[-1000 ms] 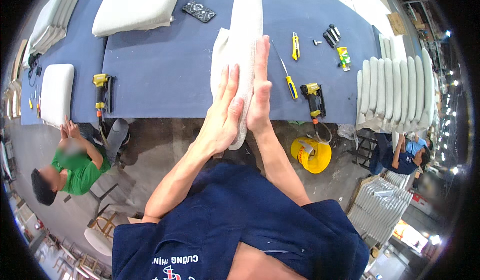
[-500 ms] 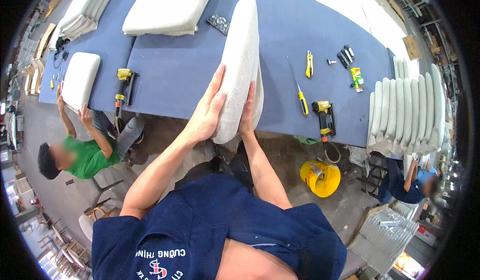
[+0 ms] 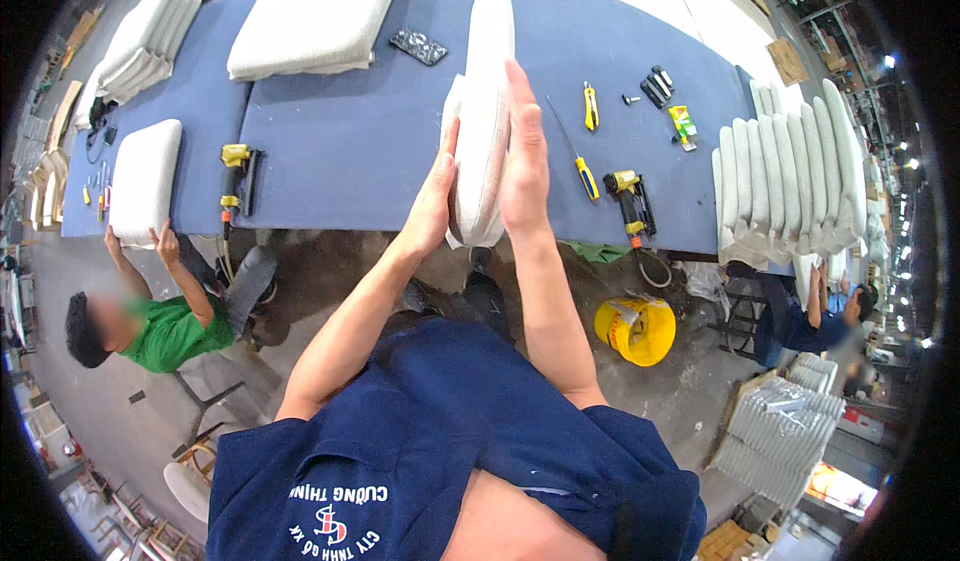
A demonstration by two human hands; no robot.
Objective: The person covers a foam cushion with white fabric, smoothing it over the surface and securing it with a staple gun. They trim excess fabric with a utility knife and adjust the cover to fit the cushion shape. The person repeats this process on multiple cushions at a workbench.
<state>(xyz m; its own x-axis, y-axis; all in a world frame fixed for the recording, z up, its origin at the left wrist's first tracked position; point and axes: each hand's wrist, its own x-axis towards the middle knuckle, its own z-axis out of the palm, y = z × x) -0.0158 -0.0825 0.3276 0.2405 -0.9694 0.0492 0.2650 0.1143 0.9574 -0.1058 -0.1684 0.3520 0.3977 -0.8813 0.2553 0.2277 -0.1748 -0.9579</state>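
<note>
Cushion (image 3: 482, 111) stands on edge on the blue desk (image 3: 340, 151), its near end at the desk's front edge. Left hand (image 3: 432, 201) presses flat against its left face, right hand (image 3: 523, 161) flat against its right face, fingers of both straight and open, squeezing it between the palms. Just right lie a screwdriver (image 3: 572, 151), yellow knife (image 3: 590, 106) and a nail gun (image 3: 630, 201). Stacked cushions (image 3: 790, 176) stand at the right end; another person in green (image 3: 165, 331) handles a cushion at the left
</note>
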